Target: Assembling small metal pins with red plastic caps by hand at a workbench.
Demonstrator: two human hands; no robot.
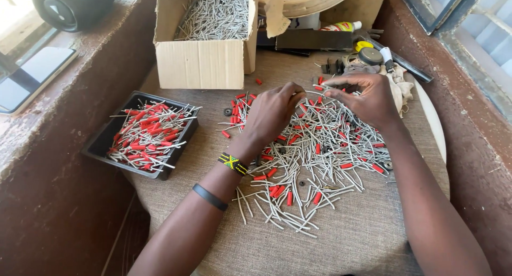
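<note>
Head view: left hand [272, 113] and right hand [368, 97] meet above a pile of grey rods [314, 164] on the table [362, 238], fingers pinched narrow on one thin rod [314, 92] lying left-to-right between them; a black tray [104, 140] sits left.

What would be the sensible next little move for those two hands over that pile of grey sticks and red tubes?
Probably to slide a red tube onto the grey stick pinched between the left hand and right hand, then drop it in the black tray. The tray holds sticks already wearing red tubes, while the loose pile on the cloth lies mostly unjoined.
</note>
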